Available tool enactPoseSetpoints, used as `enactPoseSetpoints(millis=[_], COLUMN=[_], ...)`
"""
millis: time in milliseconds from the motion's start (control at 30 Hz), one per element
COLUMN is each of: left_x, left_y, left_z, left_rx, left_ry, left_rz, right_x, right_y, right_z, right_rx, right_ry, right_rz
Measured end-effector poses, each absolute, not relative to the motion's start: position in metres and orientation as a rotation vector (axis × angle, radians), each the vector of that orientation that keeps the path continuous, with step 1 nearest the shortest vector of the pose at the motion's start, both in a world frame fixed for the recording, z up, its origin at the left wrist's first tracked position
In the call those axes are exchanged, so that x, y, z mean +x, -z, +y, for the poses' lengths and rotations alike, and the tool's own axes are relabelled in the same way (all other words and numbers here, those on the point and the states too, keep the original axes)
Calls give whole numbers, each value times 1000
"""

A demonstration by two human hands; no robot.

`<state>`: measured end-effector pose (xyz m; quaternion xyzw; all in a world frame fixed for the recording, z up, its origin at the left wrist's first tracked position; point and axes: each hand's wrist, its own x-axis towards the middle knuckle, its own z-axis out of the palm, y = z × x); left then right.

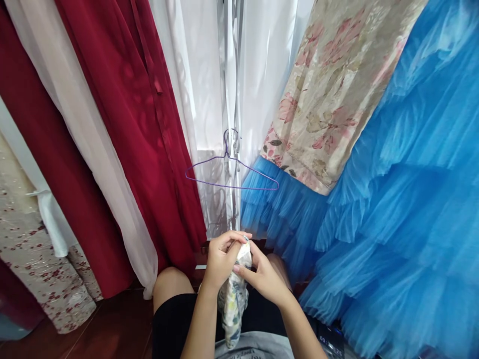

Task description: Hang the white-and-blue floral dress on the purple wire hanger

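My left hand [220, 262] and my right hand [264, 278] are both closed round the top of a bunched, pale patterned cloth [234, 299] held over my lap. The cloth hangs down between my forearms. A bare purple wire hanger [232, 174] hangs straight ahead, above my hands and apart from them, on a shiny metal upright [231, 89].
Hanging garments crowd the view: dark red fabric [142, 129] and pale sheer fabric [86, 144] at left, a floral dress [329, 99] and a ruffled blue tulle skirt [392, 209] at right. My knee [170, 281] shows over a dark wooden floor [112, 329].
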<state>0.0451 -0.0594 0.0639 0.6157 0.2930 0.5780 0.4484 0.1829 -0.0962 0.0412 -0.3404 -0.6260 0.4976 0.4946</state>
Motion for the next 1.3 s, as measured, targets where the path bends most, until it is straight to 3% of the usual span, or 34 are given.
enactPoseSetpoints(millis=[133,367,467,633,900,1033,1167,1300], left_x=[47,41,23,-2,-15,-50,-100,-135], left_y=[-44,62,77,29,-81,-86,-79,-102], left_z=[-61,-69,-59,-42,-38,-17,29,75], left_rx=[1458,1756,1834,1933,1766,1879,2374,2397], left_ry=[-1400,-879,-775,-973,-1207,-1284,-1026,-974], left_rz=[776,1034,1155,1113,850,1023,1406,1587], right_x=[205,274,310,342,290,283,297,304], right_y=[-51,-97,-116,-141,-172,-185,-195,-205], right_z=[-89,-49,-16,56,132,132,120,114], right_rx=[-954,-1074,-1101,-1053,-1002,-979,-978,-1022], right_ry=[-1246,-759,-638,-840,-1056,-1220,-1293,-1317], right_rz=[-1671,-1669,-1618,-1517,-1529,-1607,-1622,-1652])
